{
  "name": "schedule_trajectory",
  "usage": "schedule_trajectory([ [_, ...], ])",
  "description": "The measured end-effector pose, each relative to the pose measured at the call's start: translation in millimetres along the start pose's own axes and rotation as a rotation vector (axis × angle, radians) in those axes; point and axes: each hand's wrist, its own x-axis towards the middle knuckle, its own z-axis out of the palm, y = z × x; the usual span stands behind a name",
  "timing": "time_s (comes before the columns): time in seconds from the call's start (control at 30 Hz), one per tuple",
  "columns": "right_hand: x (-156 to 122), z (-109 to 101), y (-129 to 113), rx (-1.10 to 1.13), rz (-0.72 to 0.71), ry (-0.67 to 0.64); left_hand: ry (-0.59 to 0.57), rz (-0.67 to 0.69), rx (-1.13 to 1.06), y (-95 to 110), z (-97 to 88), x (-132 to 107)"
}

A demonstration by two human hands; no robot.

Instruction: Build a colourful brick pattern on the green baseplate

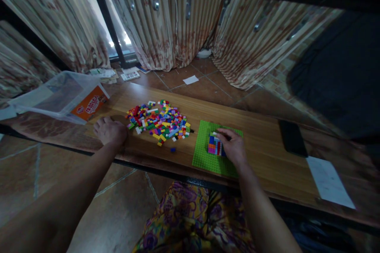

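Observation:
My right hand (233,145) is over a bright green baseplate (202,156), its thumb and fingers pinched together at the far edge of a small block of toy bricks (211,148). Whatever the fingertips may hold is hidden. Pink, orange, blue, red and white bricks show in that block, and the hand covers its right side. To the left, a loose pile of many-coloured toy bricks (163,120) is spread on the wooden table. My left hand (109,130) lies on the tabletop between the pile and a clear plastic box, fingers somewhat apart, with nothing visible in it.
The clear plastic box (56,104) with an orange label stands at the table's left end. One blue brick (173,150) lies apart, near the front edge. Right of the baseplate are a black phone (292,137) and a white paper sheet (330,182). Curtains (178,27) hang beyond the table (264,154).

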Motion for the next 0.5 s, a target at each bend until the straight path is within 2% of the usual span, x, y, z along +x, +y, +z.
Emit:
schedule_trajectory([
  [0.2, 0, -7, 12, 0.042, 0.053, 0.029, -0.025, -0.008, -0.007, 4, -4.9, -2],
  [0.5, 9, 6, 5, -0.028, 0.025, -0.075, -0.019, -0.009, -0.011, 1, -1.8, -1],
])
